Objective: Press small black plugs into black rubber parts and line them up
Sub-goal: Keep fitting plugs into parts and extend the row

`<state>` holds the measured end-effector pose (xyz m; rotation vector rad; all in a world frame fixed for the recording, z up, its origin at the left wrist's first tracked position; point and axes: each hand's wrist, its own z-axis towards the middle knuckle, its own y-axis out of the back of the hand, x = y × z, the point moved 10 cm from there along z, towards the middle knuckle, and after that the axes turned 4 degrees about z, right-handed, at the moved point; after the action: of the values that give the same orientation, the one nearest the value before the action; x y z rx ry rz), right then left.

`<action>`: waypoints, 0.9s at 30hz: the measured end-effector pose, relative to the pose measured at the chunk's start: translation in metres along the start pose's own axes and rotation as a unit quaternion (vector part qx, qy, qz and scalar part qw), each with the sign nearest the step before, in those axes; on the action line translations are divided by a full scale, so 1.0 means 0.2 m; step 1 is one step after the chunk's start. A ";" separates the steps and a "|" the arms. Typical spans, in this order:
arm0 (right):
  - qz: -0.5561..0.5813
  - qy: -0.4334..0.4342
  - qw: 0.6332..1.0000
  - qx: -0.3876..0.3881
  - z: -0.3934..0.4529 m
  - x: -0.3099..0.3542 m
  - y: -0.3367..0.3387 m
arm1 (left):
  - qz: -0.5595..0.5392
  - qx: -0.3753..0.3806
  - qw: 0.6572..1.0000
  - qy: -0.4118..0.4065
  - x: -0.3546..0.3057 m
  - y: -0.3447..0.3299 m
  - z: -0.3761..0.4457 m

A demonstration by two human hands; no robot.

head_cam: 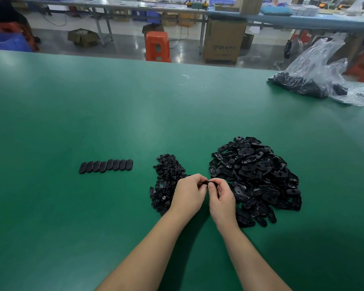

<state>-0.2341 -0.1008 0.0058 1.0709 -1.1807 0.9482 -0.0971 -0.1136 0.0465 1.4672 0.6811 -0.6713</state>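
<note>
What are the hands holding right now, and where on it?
A small black rubber part, pinched between both hands: left hand at its left end, right hand at its right end.

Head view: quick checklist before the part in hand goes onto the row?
1. Part held by both hands, left hand and right hand: ok.
2. Plug seated in the part: cannot tell, fingers hide it.
3. Row tidy, pieces side by side: ok.
4. Free mat at the row's ends: ok.
5. Plug pile and part pile stocked and apart: ok.
</note>
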 end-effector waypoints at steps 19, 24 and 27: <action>0.047 -0.051 0.997 0.016 -0.02 -0.02 -0.01 | 0.135 -0.201 0.970 0.001 0.21 0.46 0.00; 0.017 -0.048 0.998 0.023 -0.02 -0.01 -0.02 | 0.150 -0.245 0.944 0.163 0.60 0.69 -0.02; 0.006 -0.046 0.999 0.027 -0.02 0.00 -0.03 | 0.186 -0.218 0.936 0.206 0.72 0.70 -0.03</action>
<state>-0.2278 -0.0974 0.0042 1.1613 -1.2449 0.9532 0.1021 -0.1074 0.0278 1.2732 0.7826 0.0892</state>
